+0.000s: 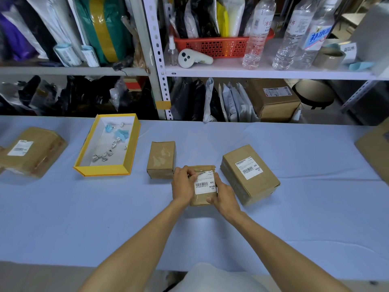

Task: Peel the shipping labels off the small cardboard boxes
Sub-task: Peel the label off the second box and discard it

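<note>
On the worktop (84,207), mid-frame, a box (200,200) sits between both hands. Left hand (182,182) grip pinches the label (205,184) at its upper-left corner, likely to start the peel. Right hand (223,197) grip curls round the box's near-right edge to steady it. Bare box (161,159) just left looks done; labelled box (249,175) on the right waits. Tray (103,170) further left holds scraps (107,153), probably peeled labels.

A table (84,218) under pale blue cloth spans the near area; far behind, metal shelving (156,60) holds bottles (260,32) and a red basket (214,46).
</note>
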